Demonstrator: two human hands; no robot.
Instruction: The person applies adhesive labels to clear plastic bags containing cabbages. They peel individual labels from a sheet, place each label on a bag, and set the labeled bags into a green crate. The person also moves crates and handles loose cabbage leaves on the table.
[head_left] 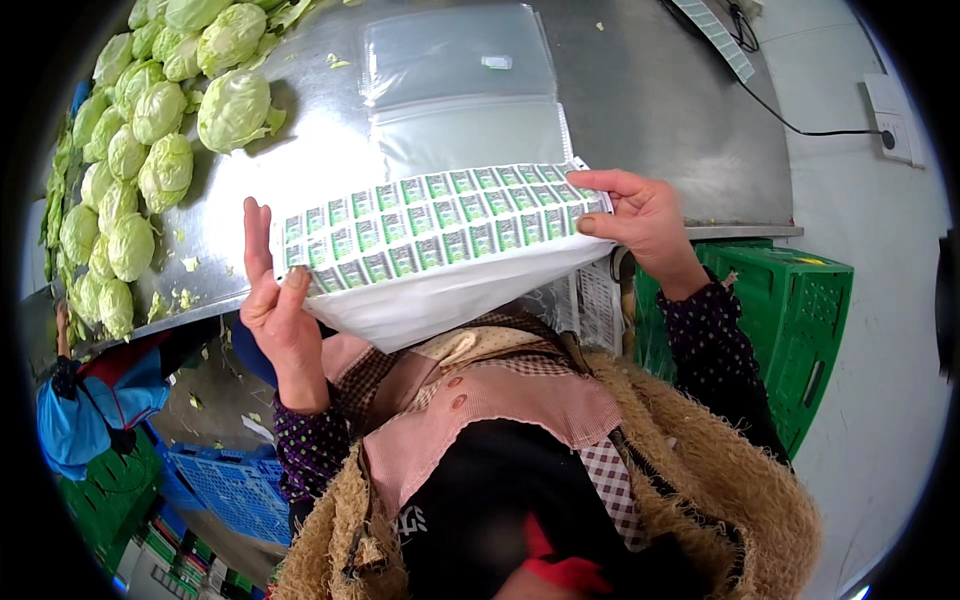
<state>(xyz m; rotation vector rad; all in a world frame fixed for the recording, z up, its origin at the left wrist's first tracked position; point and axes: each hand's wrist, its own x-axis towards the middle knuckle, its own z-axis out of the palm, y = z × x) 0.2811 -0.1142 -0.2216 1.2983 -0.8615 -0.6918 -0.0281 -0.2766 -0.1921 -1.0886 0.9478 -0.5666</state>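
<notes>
A wide sheet of green-and-white stickers (440, 225) is stretched between my hands at the near edge of the metal table. My left hand (278, 315) pinches its left end with the thumb on top, some fingers extended upward. On the right end, my right hand (640, 220) grips the sheet between thumb and fingers. White backing hangs below the printed rows. Just beyond the sheet lie clear plastic bags (460, 60) in a flat stack, with a small white label (496, 62) on the upper part.
Several pale green cabbages (160, 110) are heaped at the table's left. Green crates (800, 300) stand at the right, below the table (680, 130). A black cable (800, 130) runs to a wall socket (890, 135). A blue crate (235, 490) and a person in blue (75, 425) are at lower left.
</notes>
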